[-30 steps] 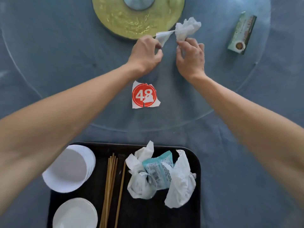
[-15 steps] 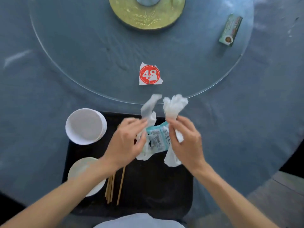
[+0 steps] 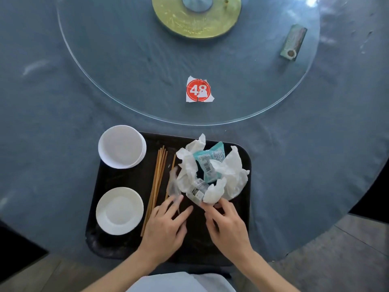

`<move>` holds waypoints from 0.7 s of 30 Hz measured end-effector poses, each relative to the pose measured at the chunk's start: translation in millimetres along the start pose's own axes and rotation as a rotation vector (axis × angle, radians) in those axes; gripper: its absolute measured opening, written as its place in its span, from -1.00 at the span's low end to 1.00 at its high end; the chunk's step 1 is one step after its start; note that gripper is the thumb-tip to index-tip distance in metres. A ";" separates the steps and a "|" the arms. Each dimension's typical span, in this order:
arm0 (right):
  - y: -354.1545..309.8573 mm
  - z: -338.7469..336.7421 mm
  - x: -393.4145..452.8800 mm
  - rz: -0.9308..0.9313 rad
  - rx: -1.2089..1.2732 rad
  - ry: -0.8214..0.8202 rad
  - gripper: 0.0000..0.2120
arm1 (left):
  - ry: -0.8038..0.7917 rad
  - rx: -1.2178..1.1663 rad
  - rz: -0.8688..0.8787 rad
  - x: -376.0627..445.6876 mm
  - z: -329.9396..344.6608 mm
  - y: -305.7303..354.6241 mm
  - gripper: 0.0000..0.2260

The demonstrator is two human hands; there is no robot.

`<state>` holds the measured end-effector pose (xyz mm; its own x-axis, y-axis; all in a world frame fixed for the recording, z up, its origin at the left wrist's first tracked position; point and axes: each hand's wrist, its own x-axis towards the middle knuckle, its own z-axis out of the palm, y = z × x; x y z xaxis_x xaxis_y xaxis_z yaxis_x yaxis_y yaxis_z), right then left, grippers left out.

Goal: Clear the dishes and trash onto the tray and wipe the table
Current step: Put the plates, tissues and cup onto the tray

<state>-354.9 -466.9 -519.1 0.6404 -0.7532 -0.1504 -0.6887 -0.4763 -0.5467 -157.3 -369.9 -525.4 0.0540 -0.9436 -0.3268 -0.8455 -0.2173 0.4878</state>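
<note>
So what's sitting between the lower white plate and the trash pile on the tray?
In the head view, a bundle of wooden chopsticks lies on the black tray, between the lower white plate and the trash pile.

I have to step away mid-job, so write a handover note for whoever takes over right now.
Left hand: open, fingers spread over the tray, holding nothing.
Right hand: fingertips at the crumpled napkin; grip unclear.
On the tray: stacked bowls, plates, chopsticks, napkins, teal wrapper.
Left: torn "48" paper and the small box on the glass turntable; then wipe the table.
</note>
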 end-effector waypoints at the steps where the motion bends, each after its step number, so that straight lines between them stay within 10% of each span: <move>1: -0.1 -5.3 1.0 -0.001 -0.023 -0.009 -0.48 | 0.005 0.013 0.003 1.6 -5.6 0.4 -0.61; 10: -5.7 -89.0 55.2 -0.035 -0.206 -0.124 -0.49 | 0.061 0.038 0.076 43.5 -132.6 3.8 -0.51; 21: 58.0 -172.1 404.0 0.155 -0.021 0.064 -0.50 | 0.277 0.168 -0.006 363.2 -285.6 -59.1 -0.42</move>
<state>-194.6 -877.0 -469.8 0.5031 -0.8455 -0.1790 -0.7850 -0.3605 -0.5038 64.0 -771.1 -441.7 0.1817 -0.9796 -0.0853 -0.9194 -0.2000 0.3386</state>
